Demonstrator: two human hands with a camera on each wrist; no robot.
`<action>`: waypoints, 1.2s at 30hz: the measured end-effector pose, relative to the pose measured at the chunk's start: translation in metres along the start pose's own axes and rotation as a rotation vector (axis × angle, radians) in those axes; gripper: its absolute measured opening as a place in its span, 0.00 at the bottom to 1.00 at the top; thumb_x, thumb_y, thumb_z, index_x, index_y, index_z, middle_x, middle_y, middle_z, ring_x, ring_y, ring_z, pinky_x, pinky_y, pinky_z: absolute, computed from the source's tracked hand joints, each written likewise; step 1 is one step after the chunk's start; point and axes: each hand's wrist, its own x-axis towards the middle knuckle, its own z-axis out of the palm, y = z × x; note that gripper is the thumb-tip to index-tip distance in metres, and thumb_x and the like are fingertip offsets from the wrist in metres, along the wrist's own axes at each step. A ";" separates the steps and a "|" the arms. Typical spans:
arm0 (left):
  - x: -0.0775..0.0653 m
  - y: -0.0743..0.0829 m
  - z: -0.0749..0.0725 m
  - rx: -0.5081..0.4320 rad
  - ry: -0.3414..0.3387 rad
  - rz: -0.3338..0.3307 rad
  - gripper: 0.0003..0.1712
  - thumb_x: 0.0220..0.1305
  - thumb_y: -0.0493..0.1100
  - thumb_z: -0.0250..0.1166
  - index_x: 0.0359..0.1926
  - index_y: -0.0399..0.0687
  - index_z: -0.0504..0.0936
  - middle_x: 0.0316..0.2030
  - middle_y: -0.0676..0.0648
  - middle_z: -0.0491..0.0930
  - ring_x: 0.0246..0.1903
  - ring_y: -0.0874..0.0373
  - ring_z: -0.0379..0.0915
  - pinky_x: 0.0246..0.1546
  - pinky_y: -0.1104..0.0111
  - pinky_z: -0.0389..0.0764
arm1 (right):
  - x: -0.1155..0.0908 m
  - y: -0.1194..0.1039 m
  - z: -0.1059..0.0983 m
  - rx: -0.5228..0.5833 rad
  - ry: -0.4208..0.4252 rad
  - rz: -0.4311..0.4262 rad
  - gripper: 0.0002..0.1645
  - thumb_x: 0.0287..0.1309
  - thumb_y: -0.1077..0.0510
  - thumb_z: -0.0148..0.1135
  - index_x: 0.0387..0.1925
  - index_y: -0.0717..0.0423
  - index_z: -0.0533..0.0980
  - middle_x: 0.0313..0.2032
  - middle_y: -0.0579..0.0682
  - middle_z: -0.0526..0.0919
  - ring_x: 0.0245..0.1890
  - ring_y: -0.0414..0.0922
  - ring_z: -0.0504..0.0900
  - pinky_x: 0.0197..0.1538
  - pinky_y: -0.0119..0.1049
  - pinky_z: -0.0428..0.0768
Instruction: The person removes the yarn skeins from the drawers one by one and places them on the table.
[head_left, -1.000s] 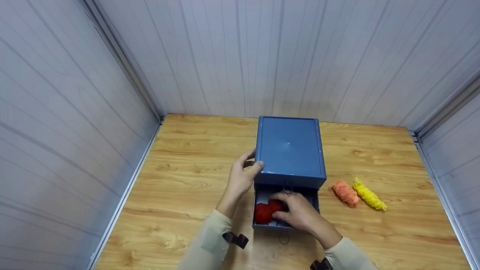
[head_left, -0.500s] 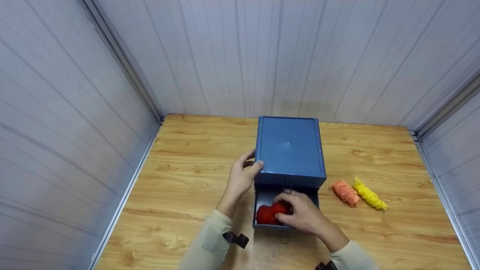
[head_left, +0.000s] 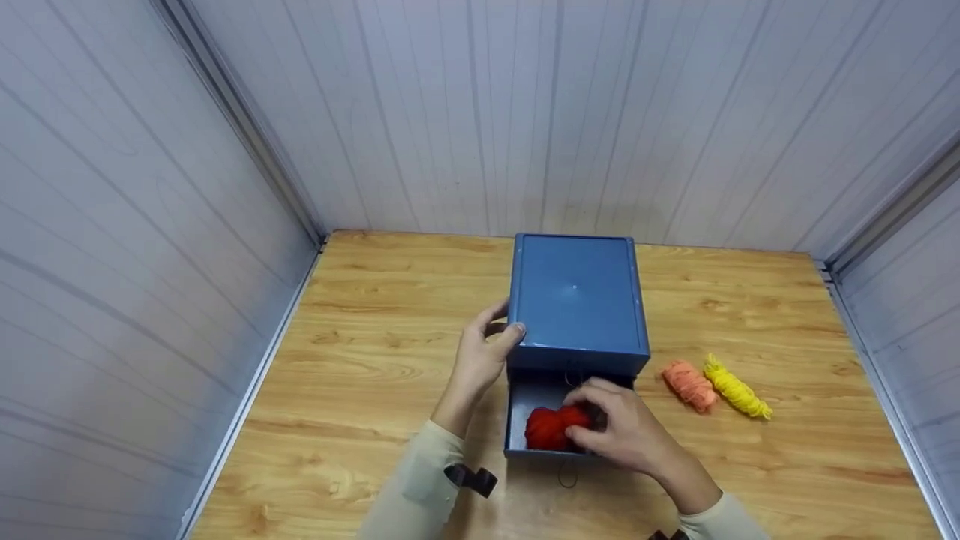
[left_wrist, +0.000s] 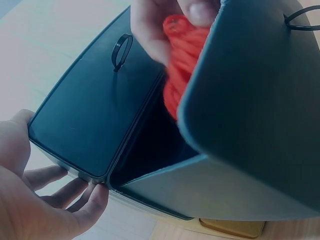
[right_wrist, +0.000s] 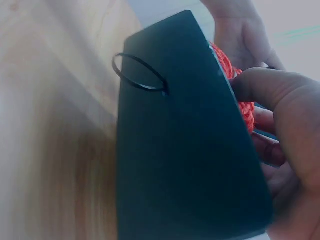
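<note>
A blue two-drawer storage box stands on the wooden table, its lower drawer pulled out. My left hand grips the box's left side near the front, thumb on the top edge and fingers along the side wall. Inside the lower drawer lies a skein of red yarn. Reaching in from the right, my right hand pinches the right end of the skein between thumb and fingers. In the right wrist view the drawer front hides part of the yarn.
To the right of the box, a salmon-pink skein of yarn and a yellow one lie side by side on the table. A thin black loop handle sticks out from the drawer front. Pale panel walls enclose the table.
My right hand has shifted to the right inside the drawer, and the red skein has slid right with it. My left hand has kept its hold on the box.
</note>
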 end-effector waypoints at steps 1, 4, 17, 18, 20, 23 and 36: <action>0.000 0.000 0.000 -0.002 0.001 0.000 0.31 0.65 0.39 0.66 0.68 0.38 0.75 0.60 0.36 0.79 0.52 0.47 0.78 0.48 0.66 0.82 | -0.001 0.000 -0.002 0.002 0.007 0.005 0.18 0.47 0.56 0.80 0.41 0.42 0.84 0.39 0.35 0.82 0.39 0.35 0.80 0.44 0.35 0.80; 0.001 -0.001 0.000 -0.007 0.005 0.005 0.31 0.65 0.38 0.66 0.68 0.37 0.75 0.60 0.36 0.79 0.51 0.46 0.78 0.48 0.66 0.82 | -0.003 0.000 -0.009 0.013 0.028 0.025 0.17 0.48 0.57 0.79 0.41 0.41 0.83 0.40 0.34 0.82 0.40 0.35 0.80 0.44 0.35 0.80; -0.001 -0.001 0.000 -0.020 -0.004 -0.002 0.33 0.66 0.39 0.65 0.70 0.36 0.73 0.62 0.36 0.78 0.52 0.48 0.78 0.46 0.66 0.83 | -0.019 0.001 -0.038 0.033 0.154 0.084 0.19 0.49 0.61 0.79 0.42 0.39 0.84 0.40 0.32 0.85 0.36 0.35 0.80 0.38 0.32 0.80; -0.001 -0.001 0.000 -0.019 -0.004 -0.003 0.33 0.66 0.39 0.66 0.70 0.36 0.73 0.62 0.36 0.78 0.53 0.48 0.78 0.47 0.66 0.83 | -0.021 0.001 -0.040 0.040 0.161 0.094 0.19 0.49 0.61 0.79 0.42 0.39 0.84 0.40 0.32 0.85 0.35 0.35 0.80 0.37 0.32 0.80; 0.000 -0.001 0.000 -0.017 -0.005 -0.005 0.32 0.66 0.39 0.66 0.70 0.36 0.73 0.62 0.36 0.78 0.53 0.47 0.77 0.47 0.66 0.83 | -0.024 0.002 -0.045 0.056 0.181 0.115 0.19 0.50 0.62 0.79 0.42 0.39 0.85 0.40 0.33 0.85 0.33 0.35 0.79 0.34 0.32 0.81; 0.001 -0.002 -0.001 -0.014 -0.011 -0.007 0.32 0.66 0.39 0.66 0.70 0.37 0.72 0.62 0.36 0.78 0.54 0.47 0.77 0.49 0.66 0.82 | -0.027 0.004 -0.053 0.092 0.205 0.143 0.20 0.51 0.64 0.79 0.43 0.41 0.85 0.41 0.35 0.86 0.34 0.37 0.82 0.36 0.31 0.83; 0.000 -0.001 0.000 -0.019 -0.005 0.002 0.31 0.66 0.38 0.66 0.69 0.37 0.74 0.61 0.36 0.78 0.52 0.47 0.77 0.46 0.67 0.82 | -0.044 0.020 -0.079 0.114 0.306 0.251 0.19 0.52 0.62 0.79 0.45 0.44 0.85 0.44 0.44 0.87 0.36 0.37 0.85 0.38 0.26 0.83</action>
